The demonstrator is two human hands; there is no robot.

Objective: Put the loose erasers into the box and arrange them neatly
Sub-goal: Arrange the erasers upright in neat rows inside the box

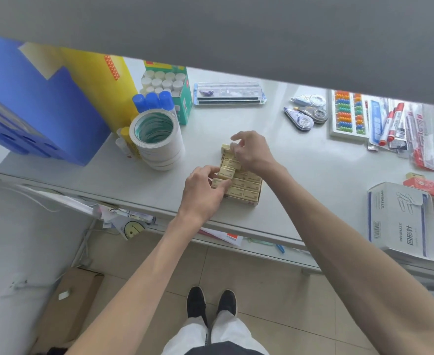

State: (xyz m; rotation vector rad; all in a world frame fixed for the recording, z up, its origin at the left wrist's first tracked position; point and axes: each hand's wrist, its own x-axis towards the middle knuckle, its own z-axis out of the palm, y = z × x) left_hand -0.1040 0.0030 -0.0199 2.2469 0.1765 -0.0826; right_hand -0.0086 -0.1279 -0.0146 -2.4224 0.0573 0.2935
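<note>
A small open box (254, 201) of pale yellow erasers (246, 187) sits near the front edge of the white table, its rows mostly filled. My left hand (203, 190) is at the box's left side and pinches one eraser (225, 172) between thumb and fingers, lifted a little above the rows. My right hand (251, 149) hovers over the box's far end, fingers curled on another eraser (226, 147) there. The far rows are partly hidden by my right hand.
A stack of tape rolls (157, 139) stands left of the box, with glue sticks (157, 98) behind. Correction tapes (305, 116), an abacus (349, 114) and markers (395, 124) lie at the right. A white paperclip carton (400, 221) sits at the right front edge.
</note>
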